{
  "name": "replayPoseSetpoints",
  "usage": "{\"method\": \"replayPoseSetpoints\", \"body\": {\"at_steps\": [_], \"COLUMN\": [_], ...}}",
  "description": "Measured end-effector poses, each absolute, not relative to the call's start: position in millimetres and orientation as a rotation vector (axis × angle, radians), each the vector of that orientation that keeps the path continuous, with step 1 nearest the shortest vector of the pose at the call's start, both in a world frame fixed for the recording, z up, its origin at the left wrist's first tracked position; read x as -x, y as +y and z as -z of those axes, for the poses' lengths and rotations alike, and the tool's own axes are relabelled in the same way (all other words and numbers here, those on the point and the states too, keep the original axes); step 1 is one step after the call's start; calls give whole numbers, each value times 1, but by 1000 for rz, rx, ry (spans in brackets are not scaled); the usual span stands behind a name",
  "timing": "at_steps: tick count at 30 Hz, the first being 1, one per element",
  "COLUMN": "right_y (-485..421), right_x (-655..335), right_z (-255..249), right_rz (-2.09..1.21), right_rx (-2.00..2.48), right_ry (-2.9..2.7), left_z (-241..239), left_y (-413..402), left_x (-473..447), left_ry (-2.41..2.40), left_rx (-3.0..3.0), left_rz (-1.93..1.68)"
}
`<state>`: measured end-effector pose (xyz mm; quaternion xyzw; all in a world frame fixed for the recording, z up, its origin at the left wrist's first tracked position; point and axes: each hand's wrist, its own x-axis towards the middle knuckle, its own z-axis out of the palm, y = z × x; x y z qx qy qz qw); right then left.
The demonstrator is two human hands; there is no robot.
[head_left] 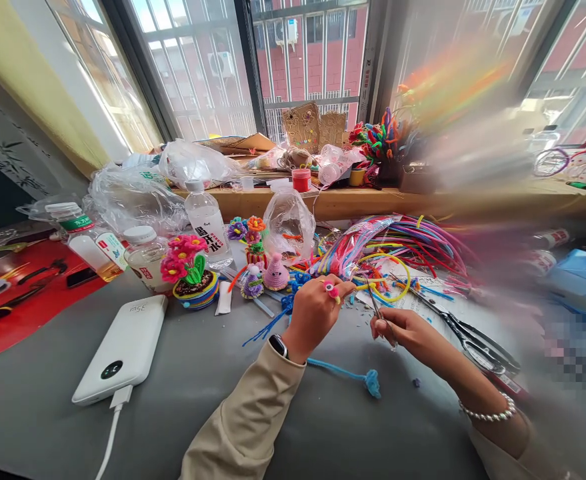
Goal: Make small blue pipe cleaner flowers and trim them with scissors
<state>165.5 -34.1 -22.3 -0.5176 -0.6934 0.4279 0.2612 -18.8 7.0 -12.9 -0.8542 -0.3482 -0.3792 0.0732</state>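
Note:
My left hand (315,313) is curled into a fist over the grey table (213,373), with a pink ornament on one finger. It pinches the end of a yellow pipe cleaner loop (403,280). My right hand (409,333) is closed on a thin metal tool (375,308), perhaps small scissors, whose tip points up toward the left hand's fingers. A blue pipe cleaner (345,373) with a coiled end lies on the table just below both hands.
Large scissors (475,341) lie right of my right hand. A bundle of coloured pipe cleaners (417,243) sits behind the hands. Small pipe-cleaner figures and a flower pot (191,277), water bottles (207,223) and a white power bank (123,350) stand to the left.

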Motion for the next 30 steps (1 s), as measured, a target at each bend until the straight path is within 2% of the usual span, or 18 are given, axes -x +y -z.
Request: {"method": "replayPoseSetpoints", "body": {"at_steps": [10, 17, 19, 25, 30], "right_y": [-33, -33, -35, -40, -42], "right_x": [-167, -173, -173, -168, -168], "right_z": [30, 31, 29, 26, 25], "right_rz": [-1165, -1185, -1207, -1324, -1301], "right_rx": [1436, 1418, 1378, 1209, 1234], "right_ry": [-1742, -1805, -1824, -1902, -1915], "left_z": [11, 16, 14, 4, 4], "left_y": [6, 13, 14, 7, 5], "left_x": [18, 21, 19, 10, 9], "left_ry": [-1078, -1327, -1427, -1876, -2053], "left_rx": [2553, 2702, 2758, 3353, 3358], "left_rz": [1037, 811, 989, 2002, 2314]}}
